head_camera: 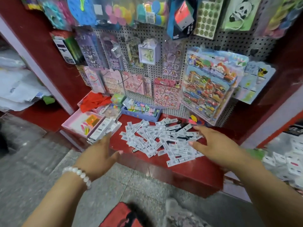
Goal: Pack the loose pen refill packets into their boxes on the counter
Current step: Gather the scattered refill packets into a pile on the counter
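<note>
**Reaching over the refill pile, nothing gripped**

Both hands empty. Left hand (100,154) hovers at the left edge of the red counter (185,174), fingers spread wide, palm turned inward, white bead bracelet (78,175) on the wrist. Right hand (213,145) is spread wide over the right side of the pile, fingertips just touching or just above the top packets, can't tell which.

Loose refill packets (157,138) lie in a scattered, overlapping heap mid-counter. White refill boxes (102,130) sit at the left of the heap, just beside a pink tray (72,123). Purple tray (141,114) of small coloured items sits behind the heap, against the pegboard (213,41).
</note>
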